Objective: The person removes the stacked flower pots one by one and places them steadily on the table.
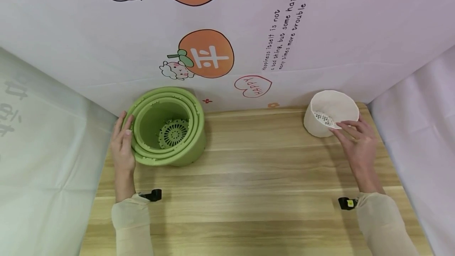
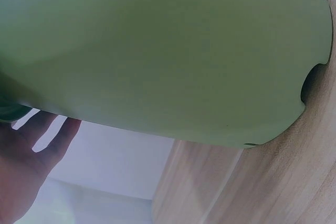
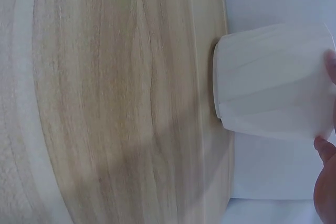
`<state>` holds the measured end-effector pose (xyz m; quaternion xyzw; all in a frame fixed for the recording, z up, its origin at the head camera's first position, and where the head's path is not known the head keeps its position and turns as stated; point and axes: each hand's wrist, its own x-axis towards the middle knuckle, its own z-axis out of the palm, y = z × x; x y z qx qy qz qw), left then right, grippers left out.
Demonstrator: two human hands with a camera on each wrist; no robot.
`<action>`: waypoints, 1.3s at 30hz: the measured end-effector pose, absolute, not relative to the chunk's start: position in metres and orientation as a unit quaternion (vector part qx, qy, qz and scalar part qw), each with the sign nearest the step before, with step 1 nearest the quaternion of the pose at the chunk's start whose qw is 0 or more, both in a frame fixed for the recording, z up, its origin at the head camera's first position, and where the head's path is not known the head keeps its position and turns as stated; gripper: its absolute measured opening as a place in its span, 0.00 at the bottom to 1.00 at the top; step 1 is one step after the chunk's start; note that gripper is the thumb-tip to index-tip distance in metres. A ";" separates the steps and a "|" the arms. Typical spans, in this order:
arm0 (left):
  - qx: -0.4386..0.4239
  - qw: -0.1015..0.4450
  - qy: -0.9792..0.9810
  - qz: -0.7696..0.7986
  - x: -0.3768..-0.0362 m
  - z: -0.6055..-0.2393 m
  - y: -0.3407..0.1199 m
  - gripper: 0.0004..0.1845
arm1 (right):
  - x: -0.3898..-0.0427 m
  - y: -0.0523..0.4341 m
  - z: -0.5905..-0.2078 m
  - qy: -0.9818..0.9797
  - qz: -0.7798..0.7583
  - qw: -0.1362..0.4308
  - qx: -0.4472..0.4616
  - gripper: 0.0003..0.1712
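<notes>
Overhead, wooden table, cartoon-print wall; left hand flat against green pots, right hand pinching white pot.

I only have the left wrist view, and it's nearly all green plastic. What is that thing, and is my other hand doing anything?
Observer: It's a green pot, tipped toward you, with smaller green pots nested inside it.
Operator: Where's my left hand on it?
Observer: The left hand rests with its fingers against the outer rim's left side.
Operator: And the right hand?
Observer: The right hand touches the rim of a white pot at the table's far right corner; a perforated grid shows inside it.
</notes>
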<state>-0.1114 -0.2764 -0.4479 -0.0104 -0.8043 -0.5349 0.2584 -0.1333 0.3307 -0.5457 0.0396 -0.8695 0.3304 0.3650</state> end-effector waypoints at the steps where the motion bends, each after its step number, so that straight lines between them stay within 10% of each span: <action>1: -0.012 0.260 -0.803 -0.536 -0.112 -0.448 -0.276 0.19 | -0.133 0.332 -0.546 -0.870 0.329 0.364 0.041 0.16; 34: -0.003 0.268 -0.808 -0.524 -0.123 -0.479 -0.299 0.20 | -0.134 0.349 -0.551 -0.872 0.336 0.343 0.095 0.19; 39: -0.004 0.269 -0.811 -0.520 -0.119 -0.464 -0.288 0.19 | -0.131 0.346 -0.554 -0.871 0.322 0.359 0.090 0.35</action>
